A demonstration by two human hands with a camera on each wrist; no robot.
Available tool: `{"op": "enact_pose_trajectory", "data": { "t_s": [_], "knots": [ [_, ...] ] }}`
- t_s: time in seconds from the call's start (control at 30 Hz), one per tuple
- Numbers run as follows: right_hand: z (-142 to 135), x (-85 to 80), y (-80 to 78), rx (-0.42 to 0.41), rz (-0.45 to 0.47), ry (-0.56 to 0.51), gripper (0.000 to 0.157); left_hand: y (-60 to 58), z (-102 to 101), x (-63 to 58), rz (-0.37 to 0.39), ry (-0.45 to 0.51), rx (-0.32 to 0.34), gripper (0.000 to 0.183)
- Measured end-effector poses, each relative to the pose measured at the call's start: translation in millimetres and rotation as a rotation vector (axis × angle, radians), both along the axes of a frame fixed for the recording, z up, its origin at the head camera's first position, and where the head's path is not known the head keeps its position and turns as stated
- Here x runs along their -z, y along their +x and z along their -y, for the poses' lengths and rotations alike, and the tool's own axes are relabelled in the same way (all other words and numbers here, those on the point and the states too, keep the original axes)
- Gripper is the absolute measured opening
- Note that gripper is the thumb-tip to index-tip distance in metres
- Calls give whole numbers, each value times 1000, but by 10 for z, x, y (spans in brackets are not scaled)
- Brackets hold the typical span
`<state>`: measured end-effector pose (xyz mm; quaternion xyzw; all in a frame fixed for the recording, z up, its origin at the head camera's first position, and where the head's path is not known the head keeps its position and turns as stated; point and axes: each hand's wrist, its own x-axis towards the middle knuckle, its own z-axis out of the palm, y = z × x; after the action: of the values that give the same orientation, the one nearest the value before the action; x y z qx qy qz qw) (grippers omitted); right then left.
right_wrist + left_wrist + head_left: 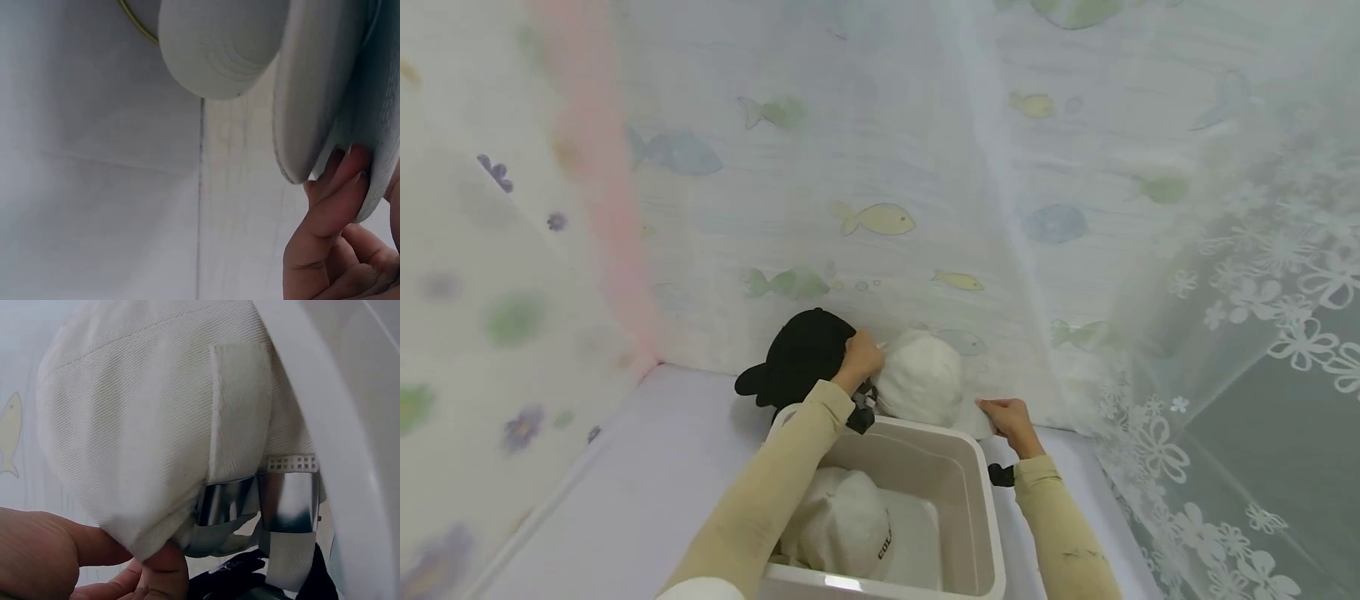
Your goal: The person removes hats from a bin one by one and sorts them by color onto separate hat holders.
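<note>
A white cap (920, 379) stands behind the bin, its brim pointing right. My left hand (861, 360) pinches the lower back edge of its crown between thumb and fingers. In the left wrist view, a fabric strap (240, 412) with a metal buckle (289, 500) hangs at the cap's back, beside that hand (125, 565). My right hand (1011, 421) pinches the brim (973, 418). From the right wrist, the fingers (331, 212) hold one brim (382, 156), with another pale brim (312, 94) close beside it. A black cap (805, 354) sits just left of my left hand.
A beige plastic bin (992, 533) stands in front, between my forearms. Inside it lies an off-white cap (838, 521) with dark lettering. Fish-printed netting (880, 167) rises behind the caps, and a lace-patterned panel (1247, 400) hangs at right. The pale sheet (625, 483) lies beneath.
</note>
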<state>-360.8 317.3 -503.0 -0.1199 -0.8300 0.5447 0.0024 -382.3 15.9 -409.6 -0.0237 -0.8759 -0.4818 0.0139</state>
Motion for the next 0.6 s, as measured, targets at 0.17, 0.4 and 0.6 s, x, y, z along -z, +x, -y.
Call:
{"op": "enact_pose_trajectory", "data": {
  "t_s": [0.17, 0.4, 0.6],
  "knots": [
    [58, 58, 34, 4, -21, -18, 54, 89, 115, -109, 37, -29, 31, 48],
    [55, 89, 149, -60, 46, -119, 57, 258, 220, -172, 243, 267, 62, 34],
    [24, 132, 171, -124, 38, -278, 58, 334, 211, -195, 393, 547, 12, 63]
  ]
}}
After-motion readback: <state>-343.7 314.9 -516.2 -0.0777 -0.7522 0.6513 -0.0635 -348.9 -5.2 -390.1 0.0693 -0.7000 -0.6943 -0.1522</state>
